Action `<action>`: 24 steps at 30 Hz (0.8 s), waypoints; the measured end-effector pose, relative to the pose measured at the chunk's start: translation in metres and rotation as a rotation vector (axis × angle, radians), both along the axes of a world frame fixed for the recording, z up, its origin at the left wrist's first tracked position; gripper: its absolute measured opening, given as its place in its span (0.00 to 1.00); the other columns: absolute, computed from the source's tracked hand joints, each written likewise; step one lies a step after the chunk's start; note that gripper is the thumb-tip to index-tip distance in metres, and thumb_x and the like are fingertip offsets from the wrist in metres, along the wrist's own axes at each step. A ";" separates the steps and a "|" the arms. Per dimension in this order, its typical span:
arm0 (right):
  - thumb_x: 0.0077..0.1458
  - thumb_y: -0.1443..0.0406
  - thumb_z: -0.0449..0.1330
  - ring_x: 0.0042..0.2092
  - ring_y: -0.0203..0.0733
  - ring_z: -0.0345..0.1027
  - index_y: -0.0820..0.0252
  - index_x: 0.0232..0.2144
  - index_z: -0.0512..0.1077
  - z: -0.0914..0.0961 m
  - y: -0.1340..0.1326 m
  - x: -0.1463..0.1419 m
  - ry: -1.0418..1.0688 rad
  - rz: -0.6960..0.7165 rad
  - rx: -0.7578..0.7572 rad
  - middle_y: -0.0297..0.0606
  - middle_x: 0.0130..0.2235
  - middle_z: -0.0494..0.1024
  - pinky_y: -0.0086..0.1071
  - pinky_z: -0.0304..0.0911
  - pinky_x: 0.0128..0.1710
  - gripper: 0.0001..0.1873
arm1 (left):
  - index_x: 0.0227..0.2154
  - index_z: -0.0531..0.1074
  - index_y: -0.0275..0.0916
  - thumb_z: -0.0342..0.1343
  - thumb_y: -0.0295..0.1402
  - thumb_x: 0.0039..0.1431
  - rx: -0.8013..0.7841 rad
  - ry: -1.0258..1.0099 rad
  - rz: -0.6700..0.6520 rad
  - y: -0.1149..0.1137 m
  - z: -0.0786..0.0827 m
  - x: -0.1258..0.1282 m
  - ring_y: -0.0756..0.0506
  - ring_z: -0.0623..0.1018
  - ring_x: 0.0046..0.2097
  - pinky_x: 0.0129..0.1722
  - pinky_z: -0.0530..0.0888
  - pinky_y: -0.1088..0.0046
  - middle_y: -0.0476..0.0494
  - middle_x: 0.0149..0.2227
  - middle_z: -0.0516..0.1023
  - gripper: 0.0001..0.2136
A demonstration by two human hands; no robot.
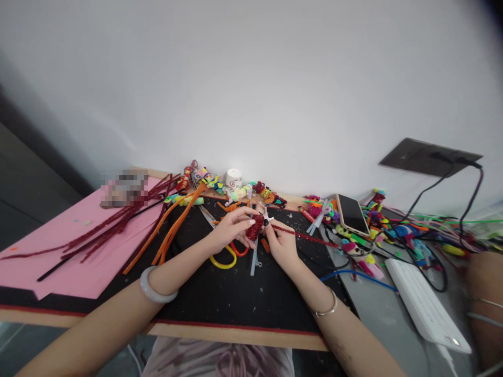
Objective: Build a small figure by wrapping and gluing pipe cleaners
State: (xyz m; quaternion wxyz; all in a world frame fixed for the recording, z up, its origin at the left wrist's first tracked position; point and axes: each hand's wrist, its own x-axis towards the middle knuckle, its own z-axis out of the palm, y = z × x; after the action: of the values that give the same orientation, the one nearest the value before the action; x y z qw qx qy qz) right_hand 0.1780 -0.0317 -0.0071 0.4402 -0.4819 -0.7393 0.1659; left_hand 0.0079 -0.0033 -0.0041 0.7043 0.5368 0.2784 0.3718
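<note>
My left hand (pixel 236 226) is closed around a coil of dark red glittery pipe cleaner (pixel 256 228) above the black mat. My right hand (pixel 282 242), wearing a dark nail or ring-like spot near its fingertips, pinches at the coil's right side. From there a long loose end of the red pipe cleaner (pixel 310 236) runs out to the right. Scissors (pixel 223 261) with yellow and red handles lie beneath my hands, partly hidden by my left hand. Close by on the mat are pale translucent sticks (pixel 253 262).
Pink sheets (pixel 78 241) with dark red pipe cleaners (pixel 118 220) lie left, beside orange pipe cleaners (pixel 176 230). A white cup (pixel 233 179) stands at the wall. Right are a phone (pixel 352 213), a white power strip (pixel 426 303), cables, colourful fuzzy pieces and another person's arm (pixel 485 303).
</note>
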 end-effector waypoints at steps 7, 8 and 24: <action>0.60 0.64 0.48 0.26 0.36 0.61 0.59 0.21 0.65 0.001 0.000 0.000 0.002 0.008 0.023 0.33 0.22 0.67 0.28 0.55 0.27 0.16 | 0.42 0.63 0.40 0.54 0.35 0.55 -0.037 -0.012 -0.017 0.000 0.002 0.000 0.45 0.79 0.23 0.20 0.74 0.76 0.48 0.26 0.76 0.13; 0.60 0.64 0.48 0.26 0.36 0.61 0.59 0.21 0.65 0.001 0.000 0.000 0.001 0.010 0.022 0.33 0.22 0.68 0.28 0.55 0.27 0.16 | 0.42 0.63 0.40 0.54 0.35 0.55 -0.043 -0.014 -0.017 0.000 0.002 0.000 0.45 0.79 0.23 0.20 0.74 0.76 0.48 0.26 0.76 0.13; 0.60 0.64 0.47 0.27 0.37 0.62 0.60 0.22 0.66 -0.002 0.001 0.001 0.013 -0.001 -0.001 0.34 0.24 0.69 0.29 0.56 0.28 0.16 | 0.44 0.64 0.39 0.54 0.34 0.54 -0.063 -0.061 -0.036 0.000 0.003 -0.002 0.44 0.79 0.24 0.21 0.74 0.76 0.46 0.28 0.76 0.14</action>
State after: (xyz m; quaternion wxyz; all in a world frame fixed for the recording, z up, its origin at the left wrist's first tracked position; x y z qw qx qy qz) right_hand 0.1786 -0.0312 -0.0091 0.4450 -0.4811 -0.7361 0.1693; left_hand 0.0058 -0.0035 -0.0009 0.7355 0.5077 0.2586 0.3665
